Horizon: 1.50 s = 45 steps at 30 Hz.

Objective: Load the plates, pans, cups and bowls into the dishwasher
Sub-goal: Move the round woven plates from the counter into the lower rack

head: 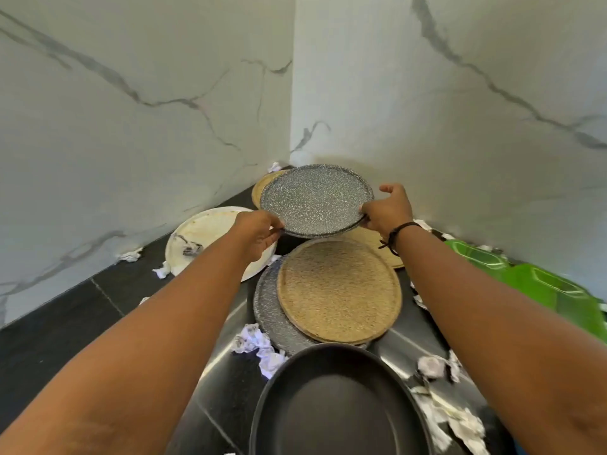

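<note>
A grey speckled plate (315, 200) is held tilted above the counter in the far corner. My left hand (259, 233) pinches its near left rim and my right hand (387, 208) grips its right rim. Below it lies a tan speckled plate (340, 290) stacked on another grey speckled plate (267, 310). More tan plates show behind at the corner (259, 188) and under my right wrist (371, 239). A dirty white plate (210, 234) lies to the left. A black pan (335, 405) sits nearest me.
Marble walls meet in a corner right behind the plates. Crumpled paper napkins (259, 346) are scattered over the dark counter (65, 333), more of them at the right (437, 366). Green plastic trays (542, 284) lie along the right wall.
</note>
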Available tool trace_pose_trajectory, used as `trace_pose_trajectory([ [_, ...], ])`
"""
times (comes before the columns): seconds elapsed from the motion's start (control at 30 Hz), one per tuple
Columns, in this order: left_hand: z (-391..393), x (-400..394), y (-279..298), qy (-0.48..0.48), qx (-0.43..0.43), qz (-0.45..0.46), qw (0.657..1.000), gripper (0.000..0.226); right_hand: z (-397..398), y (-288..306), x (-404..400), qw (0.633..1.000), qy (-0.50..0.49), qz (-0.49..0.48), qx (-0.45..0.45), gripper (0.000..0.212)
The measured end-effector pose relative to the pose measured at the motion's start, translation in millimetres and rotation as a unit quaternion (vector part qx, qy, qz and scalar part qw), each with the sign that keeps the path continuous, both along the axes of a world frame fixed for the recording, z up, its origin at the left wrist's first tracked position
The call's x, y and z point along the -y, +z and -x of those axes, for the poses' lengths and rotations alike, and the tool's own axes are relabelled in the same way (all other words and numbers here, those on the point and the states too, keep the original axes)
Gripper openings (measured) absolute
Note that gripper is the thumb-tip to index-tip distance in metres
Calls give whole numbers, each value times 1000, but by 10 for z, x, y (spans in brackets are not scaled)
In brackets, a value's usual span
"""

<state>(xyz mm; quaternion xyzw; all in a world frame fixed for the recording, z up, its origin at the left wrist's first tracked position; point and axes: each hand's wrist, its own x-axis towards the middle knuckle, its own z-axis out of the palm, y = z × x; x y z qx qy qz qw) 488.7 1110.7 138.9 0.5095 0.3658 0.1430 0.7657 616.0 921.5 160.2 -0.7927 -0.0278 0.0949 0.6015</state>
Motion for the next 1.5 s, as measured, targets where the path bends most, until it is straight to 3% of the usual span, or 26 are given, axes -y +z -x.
trace_pose_trajectory([
  [0.07,24,188,130,-39,16,8,999,18,100,157,286,994,-26,-93,-55,57],
  [0.13,11,385,250,-80,31,22,996,16,232,298,622,988,-41,-133,-70,42],
  [0.2,-17,579,346,-109,47,30,993,14,353,399,982,987,-61,-129,-67,27],
  [0.3,-59,994,452,-164,53,11,985,7,597,566,1596,984,-102,-128,-67,23],
  [0.73,58,3442,807,-358,47,-57,931,16,1910,892,4311,950,-267,-160,-26,18],
  [1.07,920,5934,769,-515,44,-90,851,8,3486,707,6645,928,-359,-101,4,16],
  [1.37,2284,8562,527,-605,51,-130,784,5,5652,596,8490,835,-532,-140,11,24],
  [1.5,2947,9512,453,-681,51,-109,722,5,6576,468,9095,779,-614,-123,-11,13],
])
